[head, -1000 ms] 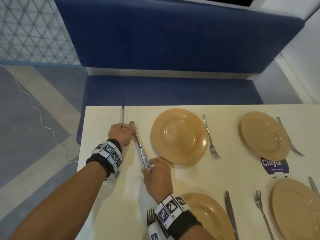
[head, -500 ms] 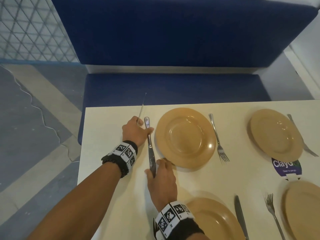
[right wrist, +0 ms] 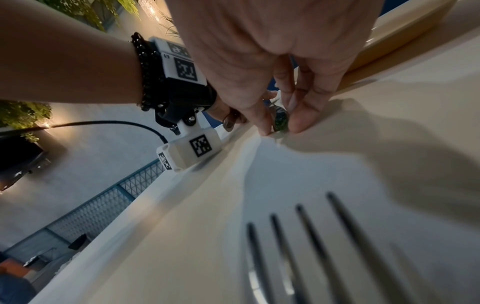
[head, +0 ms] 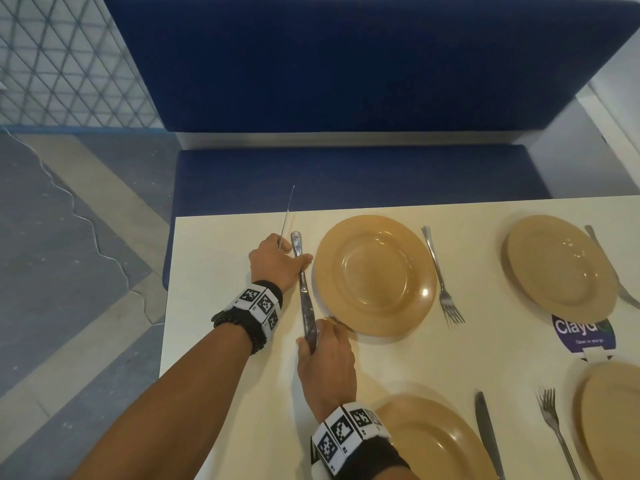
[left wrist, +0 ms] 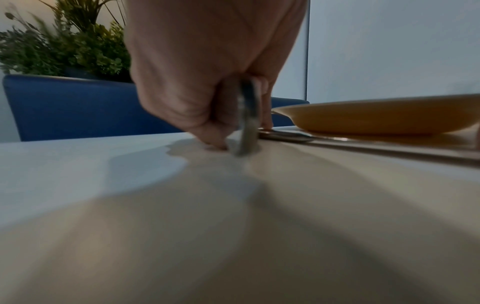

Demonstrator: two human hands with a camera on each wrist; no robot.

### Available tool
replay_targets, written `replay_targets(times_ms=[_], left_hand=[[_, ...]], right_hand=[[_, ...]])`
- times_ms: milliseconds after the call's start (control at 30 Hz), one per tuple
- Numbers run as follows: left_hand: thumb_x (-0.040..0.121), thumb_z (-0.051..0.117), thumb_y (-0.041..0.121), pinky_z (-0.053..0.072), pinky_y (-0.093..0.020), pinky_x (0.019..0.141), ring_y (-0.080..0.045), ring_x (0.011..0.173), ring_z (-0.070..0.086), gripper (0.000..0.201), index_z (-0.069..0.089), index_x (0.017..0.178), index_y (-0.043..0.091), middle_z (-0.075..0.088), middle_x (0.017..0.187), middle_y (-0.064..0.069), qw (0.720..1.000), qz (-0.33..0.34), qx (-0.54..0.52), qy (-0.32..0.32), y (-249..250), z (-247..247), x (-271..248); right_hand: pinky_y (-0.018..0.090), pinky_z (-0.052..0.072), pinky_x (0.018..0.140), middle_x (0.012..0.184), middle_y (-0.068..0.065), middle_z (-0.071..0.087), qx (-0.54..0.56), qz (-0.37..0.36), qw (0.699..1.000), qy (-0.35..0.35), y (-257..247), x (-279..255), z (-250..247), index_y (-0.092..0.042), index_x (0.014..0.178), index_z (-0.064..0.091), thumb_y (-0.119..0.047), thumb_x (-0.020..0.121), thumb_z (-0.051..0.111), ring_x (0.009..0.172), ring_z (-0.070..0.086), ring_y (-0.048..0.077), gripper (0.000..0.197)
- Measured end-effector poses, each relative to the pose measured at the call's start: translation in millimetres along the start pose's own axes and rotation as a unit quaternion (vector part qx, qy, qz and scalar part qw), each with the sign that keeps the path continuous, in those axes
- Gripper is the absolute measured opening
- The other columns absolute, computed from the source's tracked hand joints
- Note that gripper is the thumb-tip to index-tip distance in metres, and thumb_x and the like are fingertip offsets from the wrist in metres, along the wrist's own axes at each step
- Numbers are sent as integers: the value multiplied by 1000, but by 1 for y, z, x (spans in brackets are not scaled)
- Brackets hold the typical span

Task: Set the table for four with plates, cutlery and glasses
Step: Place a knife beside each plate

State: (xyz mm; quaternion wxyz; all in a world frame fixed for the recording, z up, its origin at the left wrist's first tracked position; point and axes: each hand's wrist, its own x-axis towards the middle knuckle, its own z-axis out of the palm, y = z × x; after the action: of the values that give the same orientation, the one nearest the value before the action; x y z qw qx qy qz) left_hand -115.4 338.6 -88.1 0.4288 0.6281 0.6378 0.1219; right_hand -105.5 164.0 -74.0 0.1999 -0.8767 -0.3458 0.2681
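Observation:
A table knife [head: 304,299] lies flat on the cream table [head: 221,306], just left of the far-left tan plate [head: 375,275]. My right hand [head: 313,341] pinches its blade end; the right wrist view shows thumb and fingers closed on the tip [right wrist: 280,121]. My left hand [head: 278,261] grips a second knife [head: 286,216] that stands blade up, and its thumb touches the lying knife's handle. In the left wrist view that held knife [left wrist: 246,115] rests its handle end on the table. No glasses are in view.
A fork [head: 442,278] lies right of the far-left plate. Three more tan plates [head: 561,268] [head: 433,445] [head: 613,420] sit with cutlery beside them. Fork tines [right wrist: 311,246] lie under my right wrist. A blue bench [head: 346,181] lines the far edge.
The lying knife has swung from a slant to run straight along the plate's left side. My left thumb has come against its handle; the upright knife stays in that hand.

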Motion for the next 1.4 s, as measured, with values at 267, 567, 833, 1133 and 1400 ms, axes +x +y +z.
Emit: replay_targets(times_ms=[267, 567, 833, 1133, 1400], left_hand=[[74, 85, 43, 39, -30, 79, -26, 101, 58, 43, 58, 94, 16, 65, 103, -3, 1000, 0, 7, 0, -1, 0, -1], [83, 76, 49, 43, -31, 82, -23, 99, 58, 45, 59, 104, 13, 63, 104, -2, 1000, -2, -7, 9, -2, -4, -5], [109, 32, 33, 44, -30, 58, -12, 60, 47, 36, 65, 100, 20, 50, 70, 2, 987, 96, -121, -47, 7, -59, -81], [105, 38, 45, 30, -19, 50, -5, 50, 33, 41, 72, 107, 21, 39, 61, 9, 867, 181, -79, -458, 54, -23, -190], [100, 54, 48, 44, -22, 69, -6, 69, 47, 27, 74, 107, 32, 55, 73, 7, 837, 291, 64, -459, 117, 51, -216]], right_hand=[[28, 49, 89, 127, 1, 50, -8, 2, 1000, 3, 0, 0, -1, -15, 120, 56, -31, 98, 56, 109, 59, 18, 27], [30, 50, 93, 126, 1, 51, -4, 7, 1000, -3, 4, -1, 3, -14, 118, 56, -38, 96, 59, 111, 57, 18, 32], [25, 52, 84, 110, -13, 56, 184, -66, 977, 82, -3, -7, -94, -25, 121, 61, -39, 95, 62, 96, 57, 2, 30], [30, 45, 55, 74, 19, 59, 528, -12, 844, -98, 80, -24, -235, -7, 93, 70, -39, 89, 62, 58, 52, 25, 34], [25, 54, 52, 78, 23, 66, 587, 105, 759, -262, 188, -20, -312, 3, 84, 76, -38, 51, 94, 59, 62, 22, 56]])
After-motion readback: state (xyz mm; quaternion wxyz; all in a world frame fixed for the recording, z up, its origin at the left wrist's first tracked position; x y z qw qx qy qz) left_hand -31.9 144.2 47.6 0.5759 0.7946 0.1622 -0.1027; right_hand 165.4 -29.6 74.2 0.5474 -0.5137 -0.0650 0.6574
